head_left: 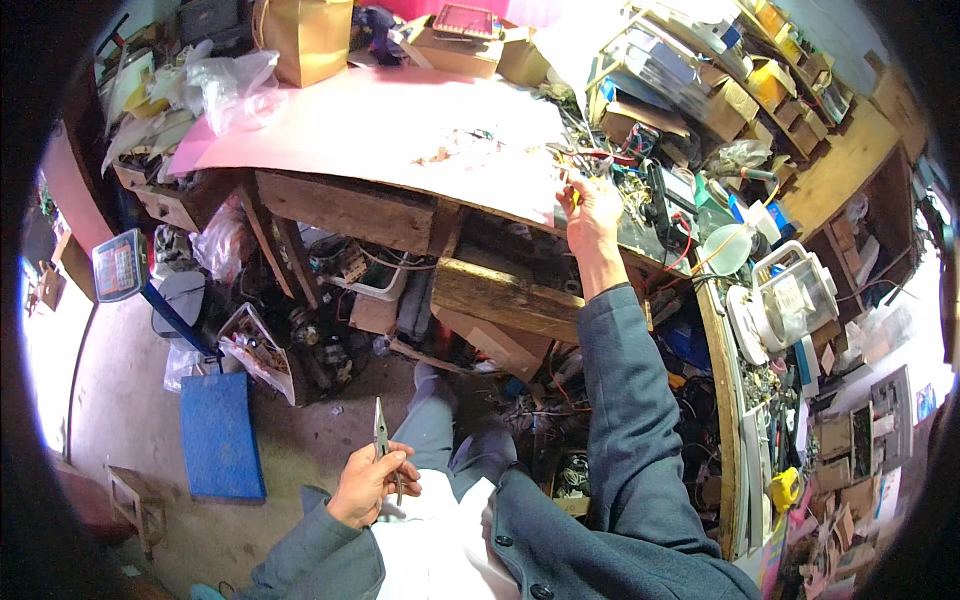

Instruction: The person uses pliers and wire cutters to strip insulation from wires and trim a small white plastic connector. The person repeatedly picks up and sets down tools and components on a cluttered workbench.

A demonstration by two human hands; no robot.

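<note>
My left hand (372, 480), low in front of my lap, is closed round metal long-nose pliers (381, 428) with the jaws pointing up. My right hand (594, 215) reaches to the far right of the pink-topped workbench (300, 120), its fingers closed around a small yellow item (575, 197) that is mostly hidden. Just beyond those fingers lie red-handled tools (610, 157) among tangled wires and small parts. To the left of that hand, small loose pieces (450, 150) lie on the pink surface.
An open wooden drawer (500, 295) juts out below the bench. A blue mat (220, 435) lies on the floor at left. Paper bag (305, 40), plastic bag (230, 90) and boxes sit along the back. Cluttered shelves (740, 80) and a clear plastic appliance (795, 295) stand at right.
</note>
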